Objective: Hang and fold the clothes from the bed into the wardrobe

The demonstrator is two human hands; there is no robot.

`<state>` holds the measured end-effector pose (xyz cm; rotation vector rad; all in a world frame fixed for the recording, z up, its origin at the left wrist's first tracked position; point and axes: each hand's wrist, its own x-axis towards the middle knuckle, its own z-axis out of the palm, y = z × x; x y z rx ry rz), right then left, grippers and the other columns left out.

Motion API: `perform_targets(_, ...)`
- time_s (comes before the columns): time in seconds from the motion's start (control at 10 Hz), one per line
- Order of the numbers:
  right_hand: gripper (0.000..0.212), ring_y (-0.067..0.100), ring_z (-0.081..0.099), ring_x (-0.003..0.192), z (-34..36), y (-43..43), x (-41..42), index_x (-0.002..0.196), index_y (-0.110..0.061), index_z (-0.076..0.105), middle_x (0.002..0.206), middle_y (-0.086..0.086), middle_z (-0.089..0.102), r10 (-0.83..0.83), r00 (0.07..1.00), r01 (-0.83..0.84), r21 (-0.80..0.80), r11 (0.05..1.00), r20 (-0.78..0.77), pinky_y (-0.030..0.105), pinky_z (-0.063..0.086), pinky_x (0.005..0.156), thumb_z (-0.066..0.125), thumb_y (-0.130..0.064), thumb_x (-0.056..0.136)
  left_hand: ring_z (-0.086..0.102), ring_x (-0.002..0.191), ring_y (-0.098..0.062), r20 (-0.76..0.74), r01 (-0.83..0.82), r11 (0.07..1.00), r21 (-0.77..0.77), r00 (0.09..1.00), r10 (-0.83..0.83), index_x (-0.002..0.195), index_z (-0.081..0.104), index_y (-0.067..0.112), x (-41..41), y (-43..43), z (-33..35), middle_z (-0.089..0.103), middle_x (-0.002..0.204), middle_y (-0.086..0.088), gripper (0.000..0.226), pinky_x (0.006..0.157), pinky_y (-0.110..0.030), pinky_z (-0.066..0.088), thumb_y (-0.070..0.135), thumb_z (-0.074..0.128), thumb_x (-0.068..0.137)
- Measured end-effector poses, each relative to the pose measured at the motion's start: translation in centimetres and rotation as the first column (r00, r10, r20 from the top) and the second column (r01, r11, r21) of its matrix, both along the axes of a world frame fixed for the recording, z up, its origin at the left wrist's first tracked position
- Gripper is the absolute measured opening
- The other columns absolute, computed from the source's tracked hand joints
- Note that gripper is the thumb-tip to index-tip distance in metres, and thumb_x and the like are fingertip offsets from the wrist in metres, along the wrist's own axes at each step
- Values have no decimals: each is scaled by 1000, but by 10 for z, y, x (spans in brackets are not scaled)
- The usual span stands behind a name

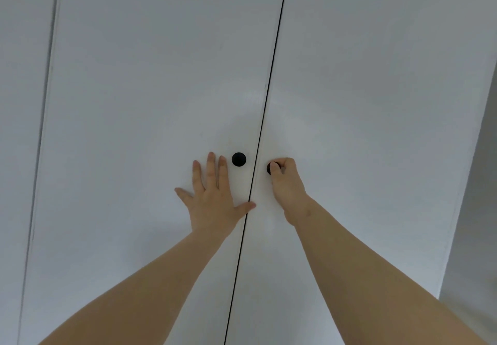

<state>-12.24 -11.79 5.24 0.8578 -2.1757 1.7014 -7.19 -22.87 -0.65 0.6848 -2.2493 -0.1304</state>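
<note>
Two white doors of the wardrobe point(363, 75) fill the frame, closed and meeting at a dark seam down the middle. Below centre, just left of the seam, the left hand point(212, 196) lies flat with fingers spread on the left door point(139, 89), beside the free black left knob point(238, 159). Just right of the seam, the right hand point(286, 183) pinches the right knob point(269, 168). No clothes or bed are in view. The step appears to be opening the wardrobe; next, probably a steady pull on the right knob while the flat palm holds the left door still.
</note>
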Motion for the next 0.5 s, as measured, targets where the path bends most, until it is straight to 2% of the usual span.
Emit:
perform_targets(0.1,8,17,48,101,-5,3,1,104,-29,42,90,-16,45,38,999,-38,8,999,26,35,39,100,36,-27,99,-19,143,-30,33,-1,1000,-9,999,2,145,-24,17,2,0,1,-29,153,-1,110,107,-63,18,78,37,77)
perform_targets(0.2,25,16,42,104,-9,11,10,125,-35,39,108,-10,43,117,987,-120,23,992,110,28,34,88,34,-31,100,-19,143,-31,89,-9,999,-40,996,13,144,-26,16,8,0,2,-31,152,-2,102,107,-61,22,76,27,81)
perform_targets(0.3,42,13,34,109,-9,21,24,141,-40,24,118,-13,35,190,962,-201,39,979,198,27,27,90,33,-34,101,-19,142,-32,145,-11,999,-36,989,17,144,-26,15,12,2,8,-32,152,-3,103,108,-60,22,76,28,81)
perform_targets(0.4,57,18,31,131,-17,41,42,148,-36,10,146,-3,29,193,939,-233,112,966,286,32,25,100,39,-35,99,-18,143,-33,178,8,998,-63,984,4,141,-32,18,21,4,13,-30,153,-5,102,111,-60,10,72,33,84)
perform_targets(0.5,55,17,44,114,-18,63,51,145,-30,24,136,5,40,133,957,-144,24,989,258,22,31,90,50,-30,96,-17,143,-32,166,18,992,-124,986,2,128,-40,18,33,9,13,-25,154,-4,97,112,-58,7,68,33,87)
